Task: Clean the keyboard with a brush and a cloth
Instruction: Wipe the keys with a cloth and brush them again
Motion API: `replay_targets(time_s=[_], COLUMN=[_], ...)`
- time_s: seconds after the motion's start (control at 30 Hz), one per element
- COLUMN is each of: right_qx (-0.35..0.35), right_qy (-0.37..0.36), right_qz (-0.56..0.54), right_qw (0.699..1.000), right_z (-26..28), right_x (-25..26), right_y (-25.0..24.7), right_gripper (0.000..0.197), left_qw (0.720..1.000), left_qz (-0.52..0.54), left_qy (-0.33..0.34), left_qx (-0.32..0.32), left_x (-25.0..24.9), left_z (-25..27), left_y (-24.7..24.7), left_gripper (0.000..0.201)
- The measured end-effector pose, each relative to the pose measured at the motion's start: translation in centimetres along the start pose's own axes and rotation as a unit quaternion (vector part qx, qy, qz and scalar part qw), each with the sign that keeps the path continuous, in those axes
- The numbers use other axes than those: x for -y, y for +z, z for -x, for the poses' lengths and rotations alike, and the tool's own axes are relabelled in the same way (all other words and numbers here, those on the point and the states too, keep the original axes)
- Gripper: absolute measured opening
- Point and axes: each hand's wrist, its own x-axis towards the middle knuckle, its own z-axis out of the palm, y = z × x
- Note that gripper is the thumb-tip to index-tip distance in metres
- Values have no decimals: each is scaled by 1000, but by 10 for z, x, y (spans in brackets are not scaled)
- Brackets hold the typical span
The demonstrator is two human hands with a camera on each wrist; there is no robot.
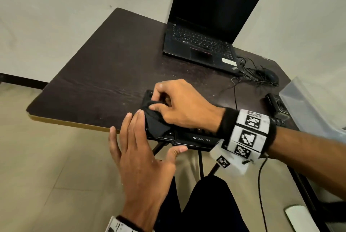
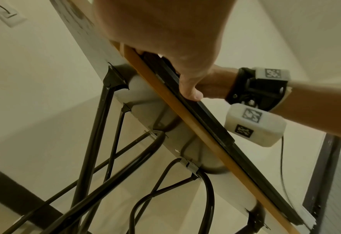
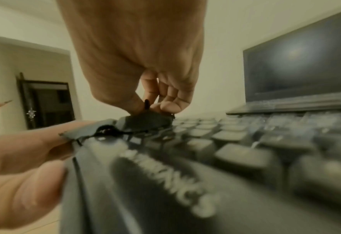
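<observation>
Head view, keyboard: the black keyboard (image 1: pixel 196 139) lies at the near edge of the dark table (image 1: pixel 104 74), its front rim jutting a little past that edge.
Head view, right hand: my right hand (image 1: pixel 179 104) is on the keyboard's left end, fingers curled and pinching a bunched black cloth (image 1: pixel 156 121) down onto the keys.
Head view, left hand: my left hand (image 1: pixel 142 149) has its fingers straight and laid flat at the keyboard's left end, touching the cloth, with the thumb against the front rim.
Head view, elsewhere: an open laptop (image 1: pixel 206 31) with a dark screen stands at the far side, and a mouse (image 1: pixel 267 75) with a tangled cable lies to its right.
Left wrist view: from below, my thumb (image 2: pixel 191 91) rests on the keyboard's (image 2: pixel 211 117) black front rim, just above the table's pale wooden edge (image 2: pixel 185 120); my fingers are out of sight over the top.
Right wrist view: much is blurred, but my fingertips (image 3: pixel 165 104) are pinched together on the dark cloth (image 3: pixel 145 121) above the keys (image 3: pixel 235 139); my left hand's fingers (image 3: pixel 25 147) lie straight against the keyboard's end.
</observation>
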Motion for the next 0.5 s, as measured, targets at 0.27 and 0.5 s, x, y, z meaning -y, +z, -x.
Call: replay_targets(time_s=[0.27,0.5], right_qx=[10,13], right_qy=[39,-54], right_qz=[10,20], right_qw=[999,998], right_z=[31,-17], right_x=[-28,12], right_y=[-21,0], right_gripper=[23,18], left_qw=[1000,1000], left_qz=[15,-7], left_qy=[-2,17], left_qx=[-4,-5], left_x=[-1,4], left_z=[2,0], left_y=[2,2], left_gripper=[114,113])
